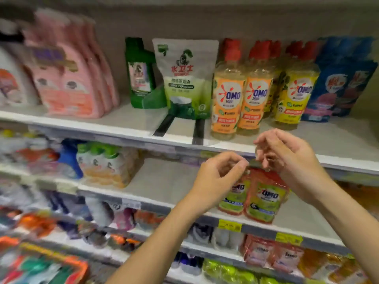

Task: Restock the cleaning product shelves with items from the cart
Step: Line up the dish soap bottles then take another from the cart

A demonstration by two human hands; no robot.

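A shrink-wrapped twin pack of red OMO bottles (264, 198) with green labels stands on the second shelf (164, 181), near its front edge. My left hand (217, 177) hovers just left of the pack's top, fingers loosely curled and holding nothing. My right hand (287, 160) hangs above and slightly right of the pack, fingers relaxed and also empty. Neither hand clearly touches the pack. The bottle caps are partly hidden behind my fingers. The cart is out of view.
The top shelf (123, 128) carries pink pouches (69, 78), a green bottle (139, 74), a green-white pouch (184, 78), orange OMO bottles (227, 99), a yellow OMO bottle (295, 95) and blue pouches (344, 78). A pack of white bottles (106, 162) stands left on the second shelf.
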